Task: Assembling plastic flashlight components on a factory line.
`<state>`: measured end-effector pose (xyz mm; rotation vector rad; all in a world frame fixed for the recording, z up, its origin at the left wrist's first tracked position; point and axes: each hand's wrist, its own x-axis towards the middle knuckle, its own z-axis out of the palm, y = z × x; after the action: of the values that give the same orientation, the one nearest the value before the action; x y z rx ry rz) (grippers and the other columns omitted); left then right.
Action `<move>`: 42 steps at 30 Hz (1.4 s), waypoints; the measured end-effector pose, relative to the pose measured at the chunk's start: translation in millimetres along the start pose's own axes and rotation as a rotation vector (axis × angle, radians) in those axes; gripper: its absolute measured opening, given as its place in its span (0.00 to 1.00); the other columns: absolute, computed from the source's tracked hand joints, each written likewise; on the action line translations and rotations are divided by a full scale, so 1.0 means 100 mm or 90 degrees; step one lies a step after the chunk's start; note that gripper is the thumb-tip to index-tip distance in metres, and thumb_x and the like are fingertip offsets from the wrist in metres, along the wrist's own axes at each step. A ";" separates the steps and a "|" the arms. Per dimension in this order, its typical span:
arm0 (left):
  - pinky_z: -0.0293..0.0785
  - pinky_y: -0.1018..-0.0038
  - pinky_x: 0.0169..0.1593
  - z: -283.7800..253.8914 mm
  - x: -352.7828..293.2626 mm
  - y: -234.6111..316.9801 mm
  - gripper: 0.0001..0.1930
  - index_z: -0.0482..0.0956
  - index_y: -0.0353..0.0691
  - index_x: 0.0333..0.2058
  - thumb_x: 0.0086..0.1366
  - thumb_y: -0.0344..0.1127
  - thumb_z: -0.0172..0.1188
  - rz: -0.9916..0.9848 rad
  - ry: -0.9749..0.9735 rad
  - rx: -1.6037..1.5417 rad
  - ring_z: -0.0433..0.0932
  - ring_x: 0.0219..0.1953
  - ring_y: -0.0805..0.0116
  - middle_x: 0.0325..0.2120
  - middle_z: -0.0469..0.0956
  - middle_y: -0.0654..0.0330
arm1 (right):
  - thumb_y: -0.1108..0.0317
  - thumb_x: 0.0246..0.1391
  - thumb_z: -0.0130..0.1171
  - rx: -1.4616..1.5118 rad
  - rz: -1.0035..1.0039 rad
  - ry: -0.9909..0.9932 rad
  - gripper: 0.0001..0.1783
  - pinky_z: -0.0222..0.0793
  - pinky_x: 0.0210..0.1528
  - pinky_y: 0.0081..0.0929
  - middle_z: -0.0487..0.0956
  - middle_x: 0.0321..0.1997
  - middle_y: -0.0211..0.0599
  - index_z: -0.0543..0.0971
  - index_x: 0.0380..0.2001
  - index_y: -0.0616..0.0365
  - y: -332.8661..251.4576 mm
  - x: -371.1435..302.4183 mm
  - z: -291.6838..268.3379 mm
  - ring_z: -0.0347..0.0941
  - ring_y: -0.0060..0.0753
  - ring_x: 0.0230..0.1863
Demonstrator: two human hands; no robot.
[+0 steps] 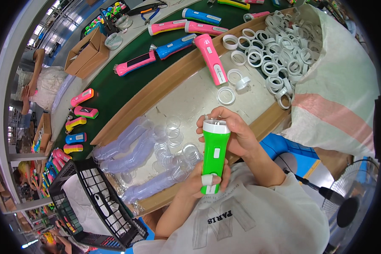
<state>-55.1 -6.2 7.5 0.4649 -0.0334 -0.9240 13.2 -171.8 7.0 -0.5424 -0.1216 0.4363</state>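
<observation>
A green flashlight (210,154) stands upright in front of my chest, its head toward the far side. My left hand (194,182) is closed around its lower end, and something pale is wrapped round the thumb. At the top, my right hand (238,132) grips the white ring (216,126) on the flashlight's head, fingers curled behind it. Just beyond my hands, a loose white ring (226,96) and a white cap-like ring (243,83) lie on the worktop, near a pink flashlight (211,59).
White rings (279,55) spill from a woven sack (334,84) at the right. Stacks of clear discs (154,182) lie left of my hands. A black crate (99,203) stands at the lower left. Several flashlights rest on the green belt (114,93) behind a cardboard edge; a fan (347,194) stands lower right.
</observation>
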 end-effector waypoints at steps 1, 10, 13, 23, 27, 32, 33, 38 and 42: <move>0.73 0.74 0.31 0.02 0.00 0.01 0.22 0.67 0.36 0.47 0.55 0.29 0.63 -0.003 0.000 0.000 0.76 0.28 0.69 0.28 0.73 0.57 | 0.54 0.53 0.63 0.008 0.009 -0.010 0.22 0.71 0.56 0.41 0.73 0.51 0.46 0.71 0.43 0.55 0.00 0.01 -0.01 0.73 0.40 0.52; 0.75 0.66 0.42 0.15 0.03 0.01 0.34 0.62 0.36 0.55 0.51 0.32 0.70 0.160 0.421 0.794 0.79 0.39 0.57 0.38 0.76 0.49 | 0.66 0.53 0.63 -0.136 -0.036 0.110 0.18 0.72 0.54 0.32 0.74 0.48 0.40 0.70 0.45 0.55 0.01 0.03 0.16 0.73 0.33 0.51; 0.75 0.64 0.41 0.12 0.03 -0.10 0.35 0.62 0.35 0.55 0.50 0.33 0.70 0.212 0.438 0.823 0.79 0.40 0.50 0.39 0.76 0.47 | 0.67 0.50 0.65 -0.189 -0.025 0.101 0.21 0.71 0.54 0.33 0.75 0.47 0.42 0.69 0.45 0.55 0.02 0.00 0.18 0.73 0.33 0.51; 0.72 0.76 0.36 0.27 -0.10 -0.14 0.24 0.69 0.37 0.43 0.48 0.28 0.70 0.124 0.349 0.618 0.76 0.31 0.72 0.27 0.76 0.63 | 0.67 0.41 0.68 -0.156 -0.079 0.086 0.22 0.70 0.52 0.38 0.76 0.38 0.43 0.68 0.38 0.53 0.10 -0.06 0.31 0.75 0.40 0.45; 0.70 0.77 0.28 0.25 -0.24 -0.27 0.22 0.68 0.40 0.39 0.47 0.27 0.70 0.025 0.103 0.227 0.74 0.27 0.74 0.26 0.74 0.61 | 0.57 0.40 0.67 0.103 -0.023 -0.098 0.22 0.68 0.43 0.39 0.72 0.32 0.41 0.66 0.33 0.51 0.19 -0.05 0.36 0.73 0.42 0.38; 0.68 0.79 0.22 0.28 -0.20 -0.26 0.20 0.67 0.39 0.38 0.48 0.29 0.67 0.020 -0.034 0.039 0.74 0.22 0.72 0.22 0.74 0.58 | 0.57 0.44 0.63 0.304 -0.074 -0.264 0.16 0.66 0.50 0.47 0.73 0.37 0.49 0.67 0.30 0.47 0.40 0.01 0.23 0.73 0.48 0.42; 0.68 0.79 0.22 0.28 -0.19 -0.26 0.20 0.67 0.39 0.38 0.48 0.29 0.67 0.018 -0.036 0.041 0.74 0.22 0.72 0.22 0.74 0.58 | 0.57 0.44 0.63 0.303 -0.077 -0.264 0.16 0.66 0.50 0.47 0.73 0.37 0.49 0.67 0.30 0.47 0.38 -0.01 0.22 0.73 0.48 0.42; 0.76 0.62 0.28 -0.05 -0.10 -0.17 0.22 0.68 0.33 0.41 0.50 0.31 0.67 0.284 0.429 1.033 0.80 0.26 0.51 0.23 0.76 0.51 | 0.69 0.47 0.64 -0.272 -0.165 0.014 0.16 0.70 0.50 0.46 0.72 0.41 0.44 0.65 0.31 0.52 0.19 -0.20 0.16 0.73 0.41 0.45; 0.76 0.63 0.33 -0.01 -0.02 -0.15 0.27 0.66 0.34 0.46 0.49 0.31 0.68 0.302 0.431 0.969 0.80 0.31 0.50 0.28 0.77 0.49 | 0.70 0.50 0.62 -0.311 -0.131 0.143 0.14 0.73 0.49 0.41 0.73 0.41 0.43 0.65 0.33 0.53 0.12 -0.15 0.28 0.75 0.38 0.44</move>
<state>-67.2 -11.4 0.7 2.0545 -0.2247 -0.0677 -10.8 -155.7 24.4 -1.0449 -0.0669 0.1382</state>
